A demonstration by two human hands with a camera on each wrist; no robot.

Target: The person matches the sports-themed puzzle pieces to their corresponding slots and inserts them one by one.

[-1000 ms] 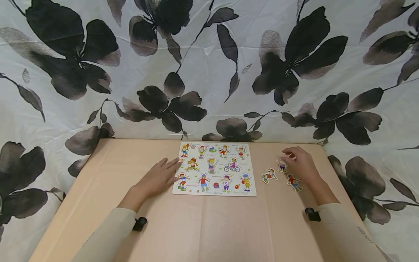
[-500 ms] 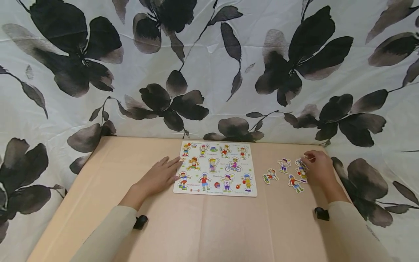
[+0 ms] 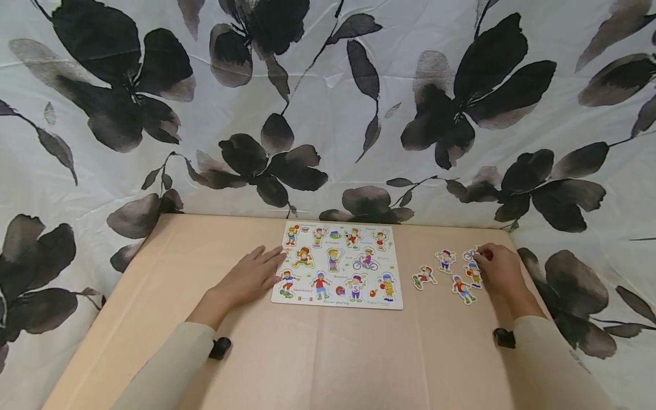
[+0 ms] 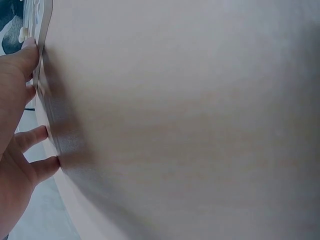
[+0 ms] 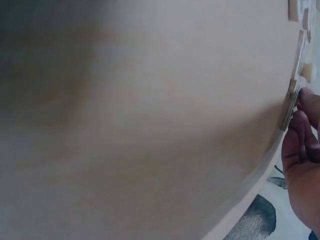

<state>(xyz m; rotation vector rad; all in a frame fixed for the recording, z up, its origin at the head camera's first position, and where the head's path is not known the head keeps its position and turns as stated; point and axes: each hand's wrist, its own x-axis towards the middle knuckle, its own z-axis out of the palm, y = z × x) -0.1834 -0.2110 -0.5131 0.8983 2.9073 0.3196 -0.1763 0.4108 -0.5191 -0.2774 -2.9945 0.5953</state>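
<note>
1. On the worktop (image 3: 369,359), the left hand (image 3: 249,273), grip spread, touches the picture board (image 3: 319,262).
2. Right of it, the right hand (image 3: 499,270) pinches a half-hidden cutout (image 3: 467,255).
3. Figure cutouts (image 3: 446,260) lie in between; floral cloth (image 3: 343,171) rises behind.

board (image 3: 319,263): on table (image 3: 359,353) | pieces (image 3: 446,261): right of board | cloth (image 3: 333,131): behind

Mostly white on board (image 3: 301,282), printed w/ small multicol. figures (image 3: 303,257): red, blue, yel., purple, grn. Similarly mixed on loose pcs (image 3: 463,290), w/ whitish-yel. at edges. Plain lt. cream on knob (image 5: 308,72). Lt. beige, slightly pinkish, on table (image 3: 359,359). White on cloth (image 3: 328,114), w/ big blk/grey floral pattern, approx. like watercolour, brownish at some petals (image 3: 176,88). Plain pale beige-grey on sleeves (image 3: 169,364); fully blk on wrist units (image 3: 220,348).
</note>
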